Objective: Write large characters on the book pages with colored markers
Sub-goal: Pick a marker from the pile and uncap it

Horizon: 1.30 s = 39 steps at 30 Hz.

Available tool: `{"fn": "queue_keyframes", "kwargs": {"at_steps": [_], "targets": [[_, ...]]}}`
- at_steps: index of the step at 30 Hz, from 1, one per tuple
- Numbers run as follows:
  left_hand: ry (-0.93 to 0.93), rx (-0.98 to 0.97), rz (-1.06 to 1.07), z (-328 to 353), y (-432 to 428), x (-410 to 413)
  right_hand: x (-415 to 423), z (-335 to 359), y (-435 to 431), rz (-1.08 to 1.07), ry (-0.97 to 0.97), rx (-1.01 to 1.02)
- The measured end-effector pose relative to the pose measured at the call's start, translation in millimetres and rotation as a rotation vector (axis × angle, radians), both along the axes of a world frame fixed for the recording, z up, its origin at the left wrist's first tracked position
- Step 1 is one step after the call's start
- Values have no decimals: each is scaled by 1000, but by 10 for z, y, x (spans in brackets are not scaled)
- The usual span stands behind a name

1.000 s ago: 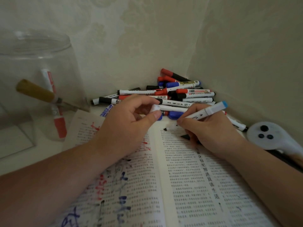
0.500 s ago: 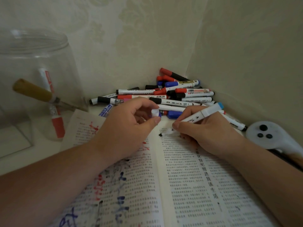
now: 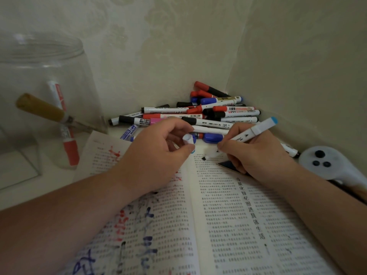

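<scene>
Head view, from the left: a glass jar stands on the counter. The left hand pinches a white cap between thumb and forefinger, over the left page of the book, which bears red and blue strokes. The right hand grips an uncapped marker, fingers curled round its barrel, with the tip at the top of the right page near the gutter. Contact is too blurred to tell. A pile of spare pens lies behind.

The step looks like starting a character on the unmarked right page. Next, the tip needs pressing down and drawing in broad strokes.
</scene>
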State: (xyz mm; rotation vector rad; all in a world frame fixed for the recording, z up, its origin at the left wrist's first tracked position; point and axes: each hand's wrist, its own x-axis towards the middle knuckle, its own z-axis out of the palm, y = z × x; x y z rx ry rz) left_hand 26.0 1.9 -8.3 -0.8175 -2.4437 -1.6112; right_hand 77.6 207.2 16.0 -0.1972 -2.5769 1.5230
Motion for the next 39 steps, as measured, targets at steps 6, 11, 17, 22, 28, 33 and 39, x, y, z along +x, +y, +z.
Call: {"fn": "queue_keyframes", "kwargs": {"at_steps": [6,11,17,22,28,33,39], "targets": [[36,-62,-21,4,-8,17,9,5,2,20,1,-38],[49,-91,-36,-6,-15,9,18,20,4,49,-1,-19],[48,-106,-14,17,-12,23,-46,-20,23,-29,-16,-133],[15,-126,8,13,-21,21,-10,-8,31,42,-6,-60],[2,-65,-11,2,-16,15,-10,-4,30,69,-2,-71],[112,-80,-35,-10,-36,-3,-32,-23,69,55,-9,-89],[164,-215,-134,14,-35,12,-27,-50,98,120,112,-269]]}}
